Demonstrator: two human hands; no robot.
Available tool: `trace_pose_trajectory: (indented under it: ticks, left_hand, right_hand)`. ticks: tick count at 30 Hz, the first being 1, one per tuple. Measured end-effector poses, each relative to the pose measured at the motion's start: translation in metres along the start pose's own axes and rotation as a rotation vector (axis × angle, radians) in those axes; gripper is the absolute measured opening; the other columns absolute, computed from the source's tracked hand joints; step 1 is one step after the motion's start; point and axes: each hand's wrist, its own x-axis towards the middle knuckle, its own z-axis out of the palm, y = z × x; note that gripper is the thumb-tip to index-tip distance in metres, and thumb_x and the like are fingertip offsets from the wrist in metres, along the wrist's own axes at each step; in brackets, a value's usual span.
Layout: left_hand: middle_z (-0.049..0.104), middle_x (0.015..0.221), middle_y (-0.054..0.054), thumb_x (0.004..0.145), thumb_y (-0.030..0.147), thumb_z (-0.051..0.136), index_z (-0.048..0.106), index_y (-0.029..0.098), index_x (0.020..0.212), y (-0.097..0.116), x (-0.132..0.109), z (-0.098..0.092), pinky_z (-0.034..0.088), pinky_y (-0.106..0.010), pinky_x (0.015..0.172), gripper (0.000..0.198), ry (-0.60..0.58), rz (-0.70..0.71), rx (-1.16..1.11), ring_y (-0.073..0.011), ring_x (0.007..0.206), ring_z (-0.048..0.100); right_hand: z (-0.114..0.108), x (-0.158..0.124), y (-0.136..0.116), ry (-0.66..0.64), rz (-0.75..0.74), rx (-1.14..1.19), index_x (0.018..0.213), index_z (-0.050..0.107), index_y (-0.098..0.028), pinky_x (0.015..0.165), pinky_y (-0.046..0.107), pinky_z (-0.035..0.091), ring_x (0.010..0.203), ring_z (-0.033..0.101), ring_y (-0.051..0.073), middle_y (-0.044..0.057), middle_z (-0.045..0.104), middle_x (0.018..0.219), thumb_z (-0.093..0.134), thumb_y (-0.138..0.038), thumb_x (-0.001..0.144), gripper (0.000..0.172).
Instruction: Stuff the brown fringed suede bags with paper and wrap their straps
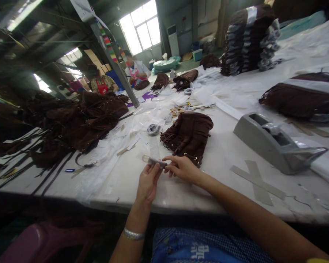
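Two-handed: left hand (148, 183), right hand (182, 169) fingers pinch clear strip (152, 160) near fringed bag (189, 133).

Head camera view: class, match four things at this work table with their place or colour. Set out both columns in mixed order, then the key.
Column A
1. tape dispenser
2. fringed bag
3. clear strip
4. bracelet

Column B
a. silver, on the wrist below the left hand
b. pinched between the left hand and the right hand
c. grey, on the table to the right of the hands
d. dark brown, lying just beyond the hands

Pairs: 1-c, 2-d, 3-b, 4-a
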Motion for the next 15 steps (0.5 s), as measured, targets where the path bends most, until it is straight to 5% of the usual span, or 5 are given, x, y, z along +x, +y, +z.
trace_pose_trajectory:
  ticks: [6,11,15]
  left_hand:
    - [0.074,0.099,-0.007,0.073,0.013,0.081,0.069,0.012,0.092,-0.010,-0.005,0.003,0.056,-0.022,0.082,0.023,0.088,0.050,0.034,-0.0133,0.087,0.070]
    - [0.074,0.099,-0.005,0.078,0.004,0.073,0.069,0.014,0.092,-0.005,0.000,0.000,0.055,-0.021,0.086,0.018,0.179,0.086,0.004,-0.0114,0.092,0.069]
    - [0.073,0.104,-0.007,0.075,0.010,0.077,0.069,0.014,0.096,-0.014,-0.005,0.010,0.053,-0.024,0.091,0.023,0.076,0.050,0.032,-0.0144,0.097,0.069]
  right_hand:
    - [-0.012,-0.001,-0.010,-0.017,-0.041,-0.259,0.143,0.043,-0.020,0.076,0.027,0.050,0.076,0.071,0.017,0.002,0.076,0.082,0.062,-0.019,0.087,0.060]
    - [-0.028,-0.003,-0.016,-0.039,-0.029,-0.604,0.098,0.075,-0.022,0.067,0.027,0.045,0.078,0.070,0.022,0.005,0.076,0.085,0.069,-0.026,0.083,0.016]
    - [-0.027,-0.003,-0.017,-0.001,-0.001,-0.484,0.114,0.070,-0.025,0.067,0.024,0.045,0.076,0.071,0.018,0.000,0.076,0.078,0.067,-0.018,0.083,0.033]
